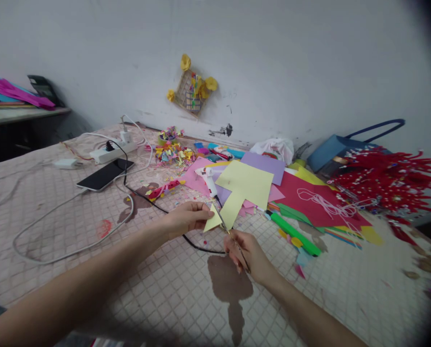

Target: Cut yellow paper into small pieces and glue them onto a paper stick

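Between the thumb and fingers of my left hand (191,218) is a small piece of pale yellow paper (212,220). My right hand (248,253) is closed around a pair of scissors (239,246), whose blades point up and away from me along the right edge of that piece. Just beyond the blades lies a strip of the same pale yellow paper (233,210). A larger pale yellow sheet (249,180) rests behind it on a purple sheet (264,165). A white glue gun (208,180) lies left of the sheets.
A phone (105,174) and a power strip (113,152) with trailing cables lie at left. A heap of paper scraps (175,155) sits at the back. On the right are a green marker-like stick (295,234), red sheets (309,202) with white string, and a red beaded bundle (385,185).
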The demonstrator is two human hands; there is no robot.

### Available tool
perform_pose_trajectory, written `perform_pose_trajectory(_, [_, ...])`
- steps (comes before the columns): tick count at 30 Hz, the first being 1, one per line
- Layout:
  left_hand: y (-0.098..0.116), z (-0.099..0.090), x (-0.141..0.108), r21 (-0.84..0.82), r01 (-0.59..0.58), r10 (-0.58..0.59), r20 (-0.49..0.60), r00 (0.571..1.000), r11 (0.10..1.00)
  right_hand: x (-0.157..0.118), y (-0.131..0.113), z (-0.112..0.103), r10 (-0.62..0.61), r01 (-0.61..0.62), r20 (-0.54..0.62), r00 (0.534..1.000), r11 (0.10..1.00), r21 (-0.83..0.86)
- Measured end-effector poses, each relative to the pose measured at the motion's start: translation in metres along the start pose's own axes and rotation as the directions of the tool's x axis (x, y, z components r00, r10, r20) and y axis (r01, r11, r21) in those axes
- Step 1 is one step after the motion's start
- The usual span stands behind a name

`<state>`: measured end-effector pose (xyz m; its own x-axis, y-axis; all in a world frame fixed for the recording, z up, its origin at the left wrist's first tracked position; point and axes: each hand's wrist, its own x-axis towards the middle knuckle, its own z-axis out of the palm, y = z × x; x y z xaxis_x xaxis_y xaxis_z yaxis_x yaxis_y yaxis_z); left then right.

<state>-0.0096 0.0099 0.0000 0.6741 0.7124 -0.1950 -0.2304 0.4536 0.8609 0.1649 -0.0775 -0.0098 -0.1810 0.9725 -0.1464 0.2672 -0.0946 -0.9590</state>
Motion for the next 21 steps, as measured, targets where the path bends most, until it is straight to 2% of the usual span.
perform_pose_trajectory(6, [-0.0004, -0.0007, 0.0004, -0.01, -0.008, 0.008, 0.002, 1.0, 1.0, 0.0006, 0.0016, 0.0005, 0.012, -0.012, -0.005, 1.0, 1.0, -0.01])
perform_pose_trajectory(14, [-0.001, -0.0028, 0.0007, 0.008, -0.017, 0.017, 0.008, 1.0, 1.0, 0.0022, 0.001, -0.0021, -0.047, 0.044, -0.034, 0.998, 0.996, -0.077])
perform_pose_trajectory(21, [-0.004, -0.0027, 0.001, 0.007, -0.009, 0.009, 0.009, 1.0, 1.0, 0.0057, -0.0044, -0.0038, 0.035, -0.021, -0.074, 0.997, 0.983, 0.18])
